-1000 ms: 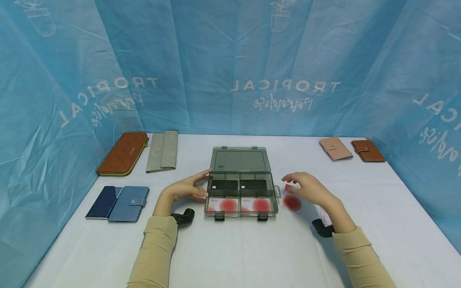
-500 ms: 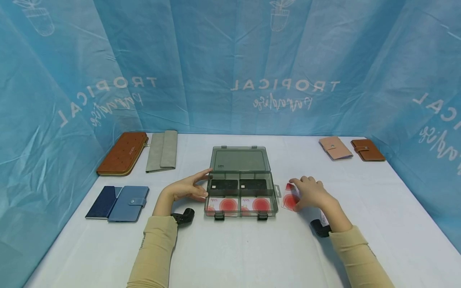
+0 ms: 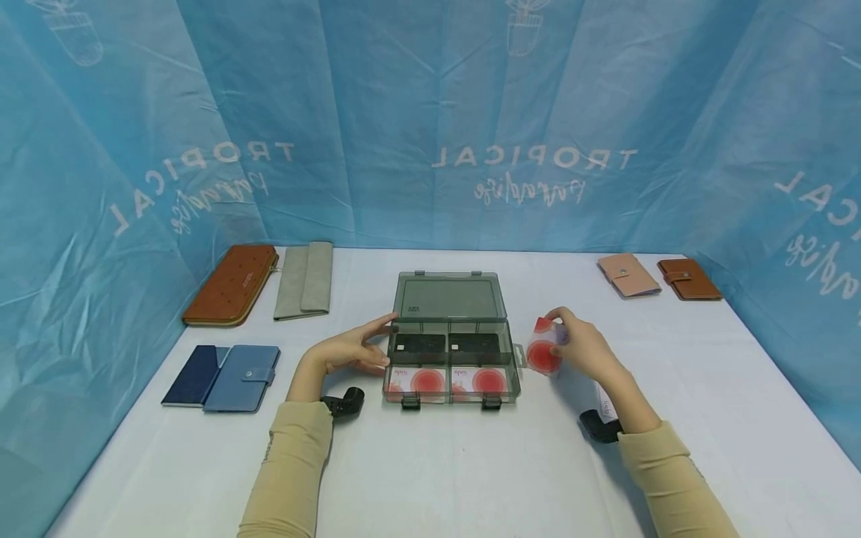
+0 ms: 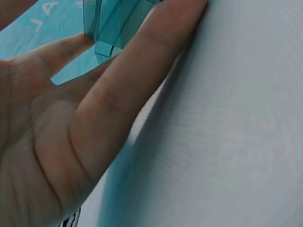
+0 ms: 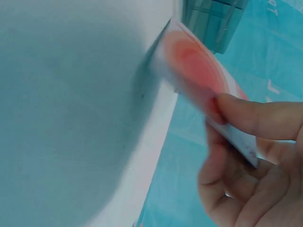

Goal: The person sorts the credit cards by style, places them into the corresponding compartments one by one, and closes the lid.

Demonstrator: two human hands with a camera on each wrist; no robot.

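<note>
A translucent green divided box (image 3: pixel 449 398) stands with its lid (image 3: pixel 449 297) folded back. Two black cards (image 3: pixel 419 344) lie in its rear compartments, and two white cards with red circles (image 3: pixel 427 381) lie in the front ones. My left hand (image 3: pixel 350 351) touches the box's left side with spread, fairly straight fingers; the left wrist view shows the palm (image 4: pixel 52 142) beside the box corner. Just right of the box, my right hand (image 3: pixel 584 345) pinches a white-and-red card (image 3: pixel 543 357) between thumb and fingers. In the right wrist view this card (image 5: pixel 194 61) is tilted above the white tabletop.
Another white card (image 3: pixel 607 403) lies under my right wrist, partly hidden. At left are a brown zip wallet (image 3: pixel 232 285), a grey-green wallet (image 3: pixel 303 282) and an open blue wallet (image 3: pixel 241 379). Two small snap wallets (image 3: pixel 628 275) sit at back right. A blue curtain (image 3: pixel 430 127) surrounds the table.
My right hand has closed its thumb and fingers on the red-circle card and lifted it from the table, tilting it. My left hand has stayed at the box.
</note>
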